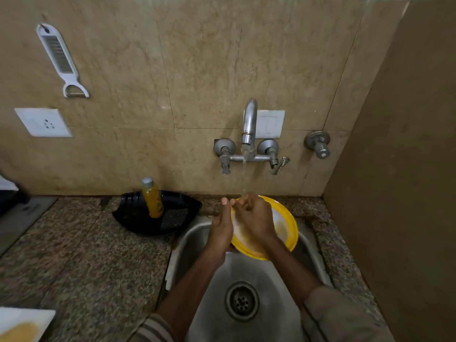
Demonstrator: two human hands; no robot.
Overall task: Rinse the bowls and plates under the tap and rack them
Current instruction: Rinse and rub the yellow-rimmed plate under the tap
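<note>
A white plate with a yellow rim (286, 228) is held tilted over the steel sink (197, 238), under water that runs from the wall tap (249, 124). My left hand (220, 230) grips the plate's left edge. My right hand (254, 215) lies across the plate's face with its fingers curled near the top edge, under the stream. Yellowish residue shows on the plate's right part.
A black tray (138, 213) with a yellow bottle (152, 197) stands on the granite counter left of the sink. A white plate with yellow food (22, 324) sits at the bottom left. The sink drain (241, 301) is below my arms. A brown wall closes the right side.
</note>
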